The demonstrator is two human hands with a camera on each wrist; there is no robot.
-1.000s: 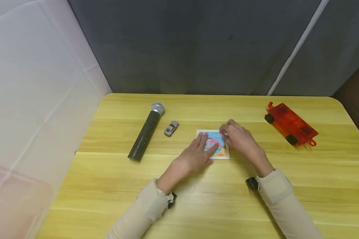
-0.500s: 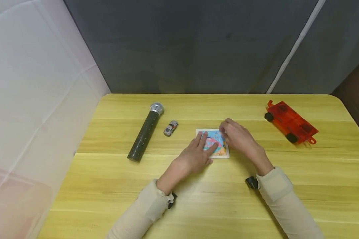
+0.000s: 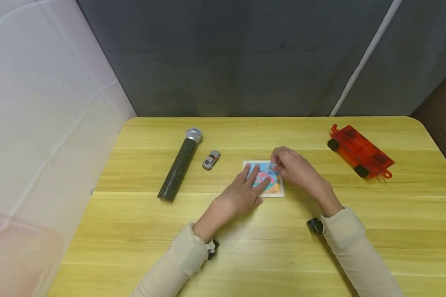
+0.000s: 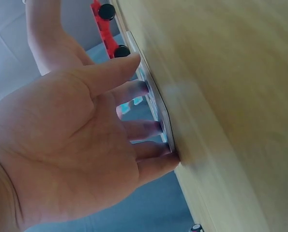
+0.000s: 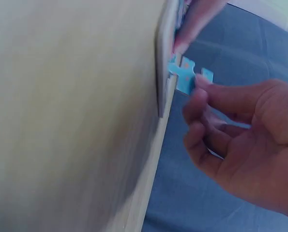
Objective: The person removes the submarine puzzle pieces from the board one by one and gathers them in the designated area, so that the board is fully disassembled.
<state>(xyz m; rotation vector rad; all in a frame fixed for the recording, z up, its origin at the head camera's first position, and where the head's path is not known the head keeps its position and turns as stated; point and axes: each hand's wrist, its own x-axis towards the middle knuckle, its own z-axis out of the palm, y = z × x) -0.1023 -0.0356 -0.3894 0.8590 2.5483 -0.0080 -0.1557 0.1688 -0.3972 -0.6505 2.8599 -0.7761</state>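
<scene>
Microphone (image 3: pixel 179 165) lies flat well to the left of the hands, silver head pointing away from the person. Small grey toy car (image 3: pixel 211 159) sits between the microphone and the hands, apart from both. Red toy trailer (image 3: pixel 360 151) with black wheels lies well to the right, angled. All on a yellow wooden table (image 3: pixel 394 231); grey curtain (image 3: pixel 245 57) beyond.

One microphone (image 3: pixel 180 164), two toy cars (image 3: pixel 212 159), one puzzle (image 3: pixel 274 189), two hands (image 3: pixel 241 194).

The left hand (image 3: pixel 241 194) lies flat, fingers straight and spread, palm down. The right hand (image 3: pixel 295 169) is raised beside it, fingers curled, thumb and forefinger pinching.
</scene>
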